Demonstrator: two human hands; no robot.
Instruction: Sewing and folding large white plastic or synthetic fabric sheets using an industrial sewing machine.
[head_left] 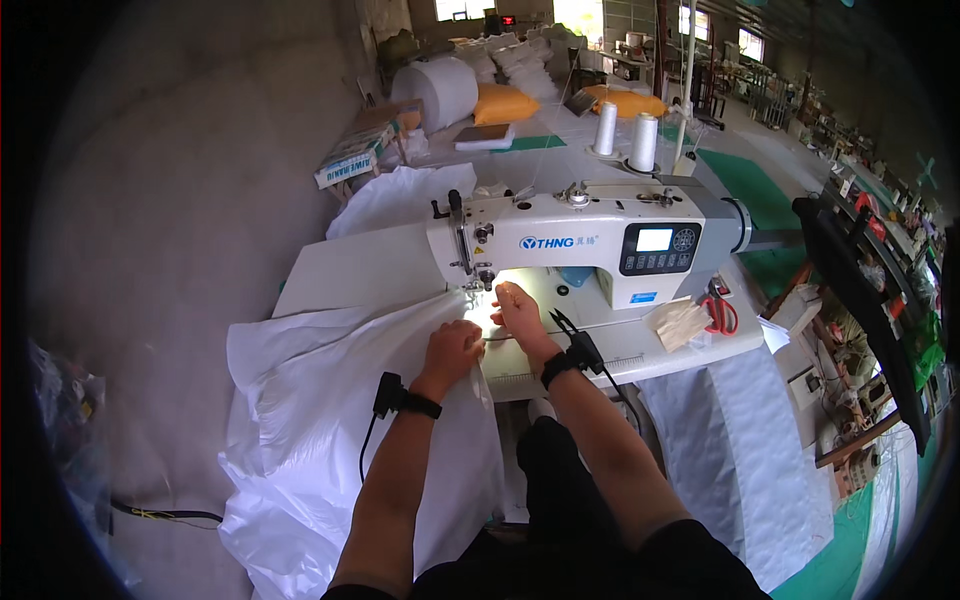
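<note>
A person bends over a white sewing machine, the left hand with bent fingers on a sheet of white fabric, the right hand with curled fingers beside the lit needle end; whether either grips cloth or thread cannot be told. The fabric spills over the front edge of the work table, left of centre. The step appears to be settling cloth at the needle; the next move calls for flat, aligned material and fingertips clear.
</note>
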